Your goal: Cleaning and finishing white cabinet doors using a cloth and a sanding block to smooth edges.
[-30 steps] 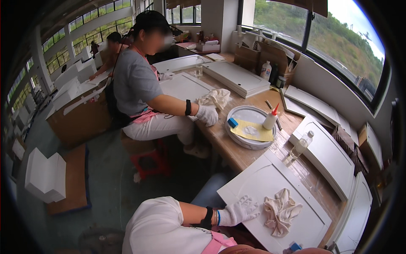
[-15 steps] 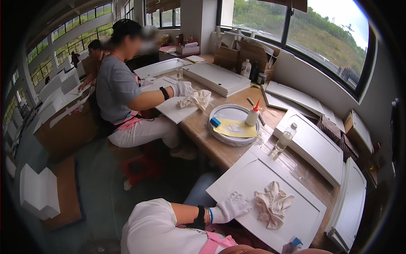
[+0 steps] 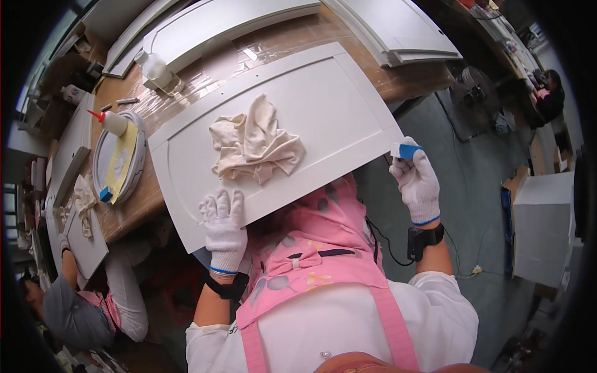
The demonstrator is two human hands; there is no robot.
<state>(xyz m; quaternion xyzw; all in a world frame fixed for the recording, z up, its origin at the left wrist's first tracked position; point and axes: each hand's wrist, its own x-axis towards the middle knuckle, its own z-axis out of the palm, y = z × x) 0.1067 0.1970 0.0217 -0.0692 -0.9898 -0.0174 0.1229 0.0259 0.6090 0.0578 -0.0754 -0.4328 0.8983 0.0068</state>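
Observation:
A white panel with a recessed, framed face (image 3: 323,121) lies on the workbench, its near edge over my lap. My left hand (image 3: 225,229), in a white knit glove, rests with fingers spread on the panel's near border. A crumpled cream cloth (image 3: 258,142) lies on the panel just beyond that hand. At the panel's right near corner, my gloved right hand (image 3: 419,186) pinches a small blue block (image 3: 408,151) with a whitish piece beside it. Whether the block touches the panel's edge I cannot tell.
On the bench (image 3: 140,214) at left, a round grey lid (image 3: 138,165) carries a yellow sheet (image 3: 123,158), a red-tipped glue bottle (image 3: 113,123) and another blue block (image 3: 106,194). A clear bottle (image 3: 154,69) and stacked panels (image 3: 230,25) stand beyond. A co-worker (image 3: 78,308) sits at left.
My view has swung to the right, bringing the whole panel and both hands into sight. The left hand stays at the panel's near side; the right still holds the blue block.

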